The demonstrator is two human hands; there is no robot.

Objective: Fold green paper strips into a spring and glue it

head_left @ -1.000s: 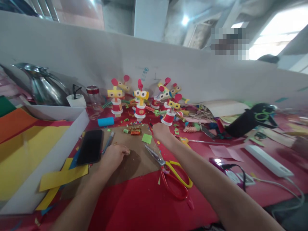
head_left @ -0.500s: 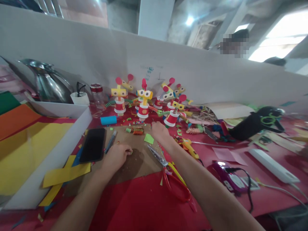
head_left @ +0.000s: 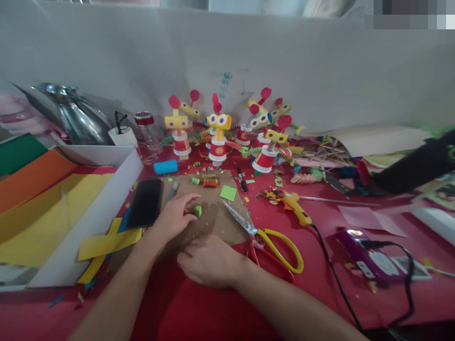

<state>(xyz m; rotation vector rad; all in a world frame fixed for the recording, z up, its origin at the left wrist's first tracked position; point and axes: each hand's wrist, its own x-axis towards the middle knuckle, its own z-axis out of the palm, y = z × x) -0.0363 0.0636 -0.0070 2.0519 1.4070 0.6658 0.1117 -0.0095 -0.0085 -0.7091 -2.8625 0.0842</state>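
My left hand [head_left: 177, 213] is over the brown board [head_left: 227, 229], thumb and fingers apart. Just off its fingertips lies a small folded green paper piece [head_left: 198, 210]. My right hand [head_left: 209, 260] is curled closed at the board's near edge; whatever its fingers hold, if anything, is hidden. Scissors [head_left: 245, 225] with red and yellow handles lie partly open beside it. A green paper square [head_left: 228, 192] and striped folded paper springs [head_left: 209, 180] rest on the board's far part. A dark pen-like tool [head_left: 241, 180] lies by its right edge.
Several paper-cup robot figures [head_left: 218, 149] stand along the back. A yellow glue gun [head_left: 293, 207] with a cord and a purple device [head_left: 373, 260] lie right. At left are a phone [head_left: 145, 202], yellow strips [head_left: 110, 244], a blue roll [head_left: 166, 167] and a white box [head_left: 121, 177].
My right hand has come back from the far edge of the board to its near edge. My left fingers have spread, and the green piece now shows beside them. The view has tipped down.
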